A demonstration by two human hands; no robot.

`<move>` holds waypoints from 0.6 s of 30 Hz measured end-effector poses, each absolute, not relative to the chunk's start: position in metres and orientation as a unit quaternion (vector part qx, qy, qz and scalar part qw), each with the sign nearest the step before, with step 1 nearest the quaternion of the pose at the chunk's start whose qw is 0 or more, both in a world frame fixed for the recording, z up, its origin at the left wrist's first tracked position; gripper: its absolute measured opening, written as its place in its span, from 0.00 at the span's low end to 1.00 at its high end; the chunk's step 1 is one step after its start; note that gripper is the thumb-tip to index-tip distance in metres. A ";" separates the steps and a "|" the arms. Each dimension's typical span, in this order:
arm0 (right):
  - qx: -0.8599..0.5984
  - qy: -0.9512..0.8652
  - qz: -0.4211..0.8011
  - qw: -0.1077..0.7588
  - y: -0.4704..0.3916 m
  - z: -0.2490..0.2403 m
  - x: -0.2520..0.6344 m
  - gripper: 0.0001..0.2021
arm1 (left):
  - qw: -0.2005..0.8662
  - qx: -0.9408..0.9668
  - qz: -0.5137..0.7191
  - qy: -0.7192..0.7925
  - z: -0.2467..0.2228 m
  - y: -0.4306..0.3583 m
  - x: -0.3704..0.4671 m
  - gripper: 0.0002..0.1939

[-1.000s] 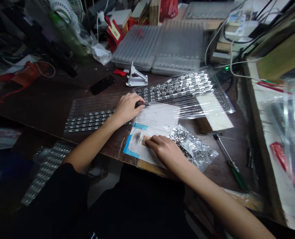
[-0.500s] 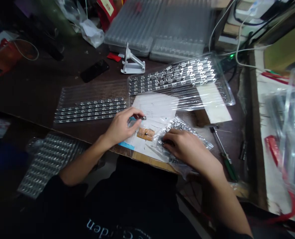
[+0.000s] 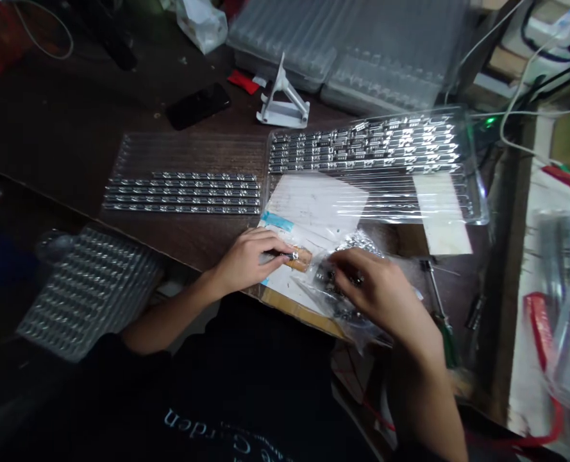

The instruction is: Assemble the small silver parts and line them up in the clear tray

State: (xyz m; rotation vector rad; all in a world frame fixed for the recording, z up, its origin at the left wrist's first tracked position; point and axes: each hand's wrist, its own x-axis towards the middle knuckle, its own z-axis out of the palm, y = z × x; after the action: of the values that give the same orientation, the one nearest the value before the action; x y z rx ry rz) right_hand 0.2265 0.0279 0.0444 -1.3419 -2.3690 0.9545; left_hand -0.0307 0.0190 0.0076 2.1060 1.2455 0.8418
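My left hand [image 3: 246,262] pinches a small dark-and-silver connector [image 3: 292,255] between thumb and fingertips. The connector is at the near side of an orange-brown block [image 3: 304,259], which lies on a white sheet [image 3: 320,199]. My right hand [image 3: 385,285] is over an open clear plastic bag [image 3: 326,298] of small shiny metal parts [image 3: 359,241]. Its fingers are curled together, and whatever is between them is hidden. Beyond my left hand a clear tray [image 3: 183,151] holds rows of connectors [image 3: 183,200].
A second clear tray [image 3: 477,192] of connectors lies at the back right under a pale strip [image 3: 441,212]. A green-handled screwdriver [image 3: 438,308] lies right of the bag. Farther back are a phone [image 3: 198,106], a white stand [image 3: 285,102] and stacked clear trays [image 3: 385,83].
My left hand has brought the connector down and toward the orange-brown block. My right hand has lifted slightly out of the metal parts. The whole view has shifted.
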 end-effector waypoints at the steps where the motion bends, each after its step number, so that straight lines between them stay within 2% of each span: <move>1: -0.455 -0.818 0.323 0.139 0.028 0.043 0.224 0.09 | 0.273 0.784 0.313 0.461 0.007 0.019 -0.031 0.03; 14: -0.464 -0.812 0.298 0.192 0.026 0.035 0.194 0.10 | 0.285 0.785 0.320 0.447 0.001 0.017 -0.032 0.05; 18: -0.481 -0.817 0.265 0.173 0.024 0.028 0.184 0.10 | 0.285 0.785 0.328 0.442 -0.001 0.017 -0.032 0.04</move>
State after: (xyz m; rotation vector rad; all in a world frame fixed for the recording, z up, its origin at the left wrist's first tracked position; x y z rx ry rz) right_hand 0.1842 0.0242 0.0283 -1.3656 -2.3181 0.7509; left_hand -0.0325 0.0167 -0.0013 2.0991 1.1831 0.8775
